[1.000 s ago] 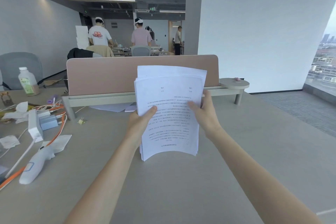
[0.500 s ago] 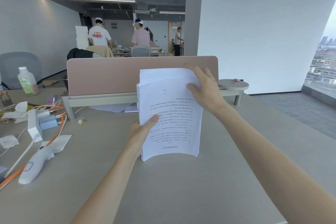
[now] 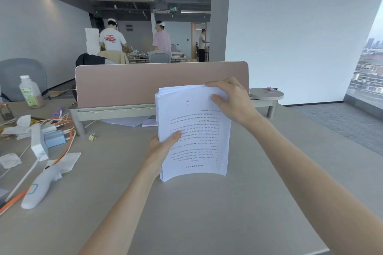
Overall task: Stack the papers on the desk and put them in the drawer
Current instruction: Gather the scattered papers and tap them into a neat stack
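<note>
A stack of white printed papers (image 3: 194, 136) stands upright on its lower edge on the grey desk (image 3: 207, 213), in the middle of the view. My left hand (image 3: 163, 147) grips the stack's left edge, thumb on the front sheet. My right hand (image 3: 232, 101) holds the top right corner, fingers curled over the upper edge. A few loose sheets (image 3: 128, 121) lie flat under the divider shelf behind the stack. No drawer is visible.
A pink divider panel (image 3: 145, 83) on a grey shelf stands across the back. Left side holds clutter: a bottle (image 3: 31, 92), orange cables (image 3: 68, 143), a white handheld device (image 3: 39, 188), tissues, a small clip (image 3: 92, 137). People stand far behind. The desk's right edge runs by a window.
My right hand has gone from the stack's right side up to its top right corner. The top edges of the sheets now sit more evenly. The left hand has kept its grip.
</note>
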Available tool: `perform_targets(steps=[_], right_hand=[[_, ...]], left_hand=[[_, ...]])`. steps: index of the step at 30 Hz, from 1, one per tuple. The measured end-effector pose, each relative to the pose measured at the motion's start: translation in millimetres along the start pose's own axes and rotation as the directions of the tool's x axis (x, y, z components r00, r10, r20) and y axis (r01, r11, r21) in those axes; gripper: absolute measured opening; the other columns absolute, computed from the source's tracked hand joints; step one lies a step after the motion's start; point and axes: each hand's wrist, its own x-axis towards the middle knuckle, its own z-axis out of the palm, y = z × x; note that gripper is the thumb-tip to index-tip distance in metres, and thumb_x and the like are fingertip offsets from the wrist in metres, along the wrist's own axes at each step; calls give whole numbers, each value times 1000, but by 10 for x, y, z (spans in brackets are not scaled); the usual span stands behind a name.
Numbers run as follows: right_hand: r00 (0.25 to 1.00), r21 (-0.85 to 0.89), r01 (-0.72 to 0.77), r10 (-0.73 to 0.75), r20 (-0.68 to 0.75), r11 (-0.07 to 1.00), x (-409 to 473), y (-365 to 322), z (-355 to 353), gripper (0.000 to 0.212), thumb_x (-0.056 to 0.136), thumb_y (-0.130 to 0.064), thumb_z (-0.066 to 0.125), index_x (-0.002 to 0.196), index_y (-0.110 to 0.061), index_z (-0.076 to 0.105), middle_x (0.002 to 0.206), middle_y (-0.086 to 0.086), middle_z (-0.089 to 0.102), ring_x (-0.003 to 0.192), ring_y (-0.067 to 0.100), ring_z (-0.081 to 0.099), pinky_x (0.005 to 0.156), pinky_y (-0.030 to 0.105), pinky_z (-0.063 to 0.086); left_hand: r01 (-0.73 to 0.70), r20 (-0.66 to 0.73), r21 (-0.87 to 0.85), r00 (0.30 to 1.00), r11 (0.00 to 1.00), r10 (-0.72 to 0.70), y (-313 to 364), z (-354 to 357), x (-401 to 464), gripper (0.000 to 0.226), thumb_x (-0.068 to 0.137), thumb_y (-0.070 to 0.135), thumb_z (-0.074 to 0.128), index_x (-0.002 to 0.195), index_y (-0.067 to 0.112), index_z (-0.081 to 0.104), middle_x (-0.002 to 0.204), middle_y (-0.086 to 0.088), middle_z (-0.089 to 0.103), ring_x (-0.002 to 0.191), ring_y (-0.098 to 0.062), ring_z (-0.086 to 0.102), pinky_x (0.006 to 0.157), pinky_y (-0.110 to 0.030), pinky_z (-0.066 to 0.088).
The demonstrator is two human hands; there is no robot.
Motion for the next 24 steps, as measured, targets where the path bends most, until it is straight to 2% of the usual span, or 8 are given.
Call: perform_targets(steps=[2, 5, 8, 12, 15, 17, 21, 24], right_hand=[[999, 56, -45, 45, -12, 997, -41, -11, 1, 55, 92, -13, 63, 144, -27, 50, 121, 1, 51, 120, 15, 50, 92, 13, 28], [972, 387, -209, 234, -18, 898, -165, 25, 57, 71, 93, -17, 65, 152, -26, 26, 145, -12, 41, 126, 2, 39, 105, 21, 29], [906, 623, -389, 404, 126, 678, -336, 189, 236, 61, 91, -28, 70, 142, -25, 38, 136, -14, 57, 119, 6, 59, 107, 37, 47], [847, 665, -504, 467, 255, 551, -592, 392, 533, 48, 85, -39, 76, 127, -24, 58, 120, -8, 73, 109, 13, 71, 100, 44, 54], [839, 724, -479, 501, 213, 496, -657, 419, 647, 45, 88, -35, 74, 126, -20, 56, 117, -7, 73, 104, 9, 73, 86, 31, 59], [844, 748, -444, 510, 165, 493, -615, 391, 634, 40, 91, -32, 72, 123, -21, 54, 116, -9, 72, 96, 2, 73, 76, 22, 57], [855, 735, -401, 510, 87, 547, -556, 389, 578, 34, 91, -33, 71, 116, -20, 52, 116, -6, 69, 100, 6, 71, 81, 27, 56], [851, 716, -421, 516, 98, 558, -626, 458, 608, 15, 94, -27, 66, 105, -24, 57, 110, -8, 69, 97, 8, 68, 80, 27, 52]], left_hand=[[-6, -4, -8, 1000, 1000, 6, -14, 3, 7, 17, 83, 28, 79, 96, 20, 74, 86, 6, 80, 80, -14, 77, 66, -30, 58], [-17, -7, -19, 1000, 1000, 17, -35, 6, 7, 14, 83, 29, 79, 94, 22, 74, 85, 7, 80, 76, -10, 77, 63, -28, 57], [-7, -18, -11, 1000, 1000, 7, -84, 5, 10, 18, 81, 34, 80, 94, 22, 75, 86, 7, 80, 79, -12, 77, 70, -32, 58], [9, -24, -3, 1000, 1000, -9, -157, 19, 34, 23, 80, 38, 80, 96, 23, 76, 88, 6, 81, 84, -16, 77, 73, -34, 59], [-10, -28, 19, 1000, 1000, 10, -116, 61, 82, 19, 80, 38, 80, 92, 25, 75, 86, 7, 80, 86, -16, 76, 74, -34, 58], [-20, -19, 16, 1000, 1000, 20, -40, 87, 111, 18, 81, 38, 79, 92, 26, 74, 88, 8, 79, 85, -14, 76, 75, -34, 59], [-33, 19, 5, 999, 999, 33, -23, 60, 166, 21, 81, 35, 80, 98, 23, 75, 94, 5, 80, 87, -14, 77, 78, -34, 58], [-7, 32, 44, 999, 999, 6, -161, 16, 194, 29, 78, 34, 81, 103, 19, 75, 101, 0, 79, 91, -18, 76, 82, -37, 58]])
